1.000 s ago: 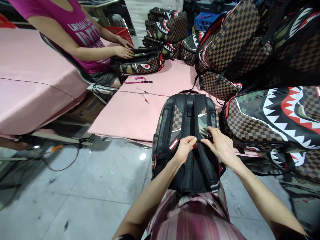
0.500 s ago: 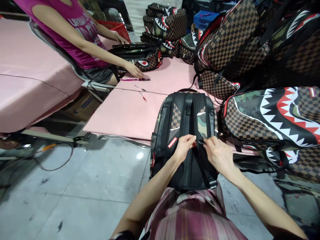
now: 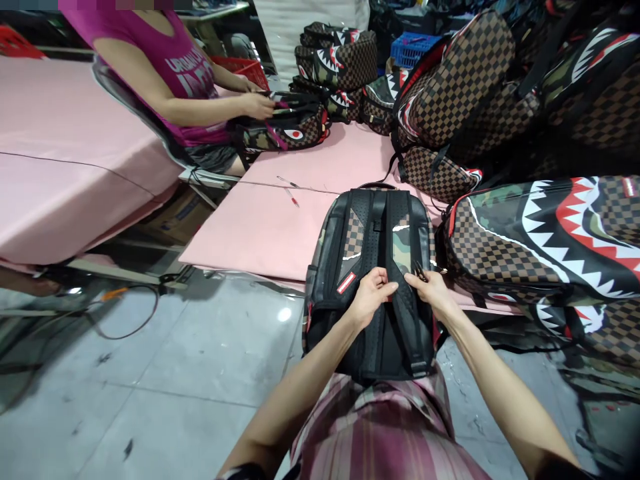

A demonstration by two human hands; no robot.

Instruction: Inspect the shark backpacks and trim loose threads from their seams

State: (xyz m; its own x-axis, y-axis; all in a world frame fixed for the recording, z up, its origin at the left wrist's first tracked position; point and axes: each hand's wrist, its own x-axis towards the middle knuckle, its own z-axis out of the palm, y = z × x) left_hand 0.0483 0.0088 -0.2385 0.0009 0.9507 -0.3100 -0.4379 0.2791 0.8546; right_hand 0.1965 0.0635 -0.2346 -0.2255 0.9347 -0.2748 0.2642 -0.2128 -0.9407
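A black backpack [image 3: 373,267] with camouflage and brown checked panels lies back-side up, half on the pink table edge and half on my lap. My left hand [image 3: 371,295] pinches something small and red between the two shoulder straps. My right hand [image 3: 431,291] is closed around a small dark tool whose tip points up, and it rests on the right strap. The two hands almost touch at the fingertips.
A shark-mouth backpack [image 3: 545,233] lies just right of mine, with several more piled behind [image 3: 460,73]. A person in a magenta top [image 3: 170,73] works on another bag [image 3: 285,123] at the far left. Two pens [image 3: 290,190] lie on the pink table [image 3: 260,227]. Grey floor lies left.
My right hand has slid from the strap's clear-covered camouflage patch toward my left hand and turned the tool upward. The other person reached for a pink-handled item on the table and went back to the bag.
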